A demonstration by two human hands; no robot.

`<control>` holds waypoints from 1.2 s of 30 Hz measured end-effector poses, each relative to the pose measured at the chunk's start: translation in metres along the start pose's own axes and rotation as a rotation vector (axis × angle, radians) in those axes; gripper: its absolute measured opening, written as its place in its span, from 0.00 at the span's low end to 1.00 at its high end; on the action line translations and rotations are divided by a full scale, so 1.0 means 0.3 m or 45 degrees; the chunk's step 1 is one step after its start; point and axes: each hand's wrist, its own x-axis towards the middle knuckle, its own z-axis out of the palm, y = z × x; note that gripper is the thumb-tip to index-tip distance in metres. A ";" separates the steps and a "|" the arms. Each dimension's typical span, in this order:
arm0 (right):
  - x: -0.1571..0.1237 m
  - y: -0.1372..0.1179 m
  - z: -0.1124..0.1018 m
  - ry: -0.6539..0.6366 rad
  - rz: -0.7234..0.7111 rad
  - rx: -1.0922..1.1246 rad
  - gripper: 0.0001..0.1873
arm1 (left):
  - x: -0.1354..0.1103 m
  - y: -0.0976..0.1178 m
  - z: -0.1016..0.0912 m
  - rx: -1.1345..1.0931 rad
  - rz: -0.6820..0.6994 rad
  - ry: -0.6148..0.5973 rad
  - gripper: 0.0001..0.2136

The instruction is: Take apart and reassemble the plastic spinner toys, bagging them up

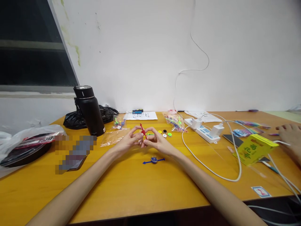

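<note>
Above the wooden table, a small red plastic arrow (141, 128) points up between my hands. My left hand (130, 138) pinches it from one side, its thumb and forefinger closed together. From the other side my right hand (155, 140) also closes its fingertips on the arrow; the exact grip is partly hidden by the fingers. A blue arrow spinner (154, 160) with a round clear-looking hub lies flat on the table just below my hands. Behind my right hand are several small round discs, among them a yellow disc (160, 131) and a green disc (169, 135).
Small bags of arrow parts (175, 122) lie toward the wall. To the left stand a black bottle (90, 110) and a phone (78, 160). A power strip (207, 134) with looping white cables and a yellow-green box (254, 150) are right. Another person's hand (290, 135) rests at far right.
</note>
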 end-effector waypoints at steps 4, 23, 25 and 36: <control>-0.002 -0.022 0.014 0.041 -0.024 0.017 0.24 | 0.004 0.010 -0.004 0.088 0.073 0.085 0.17; 0.001 -0.013 0.005 0.065 0.154 0.441 0.18 | -0.006 0.005 0.030 0.253 0.036 -0.138 0.13; 0.003 0.000 0.003 0.074 0.167 0.490 0.19 | -0.006 0.005 0.036 0.286 0.064 -0.132 0.13; 0.013 0.010 0.022 0.080 0.226 0.612 0.18 | -0.008 -0.013 0.050 0.249 0.075 -0.097 0.17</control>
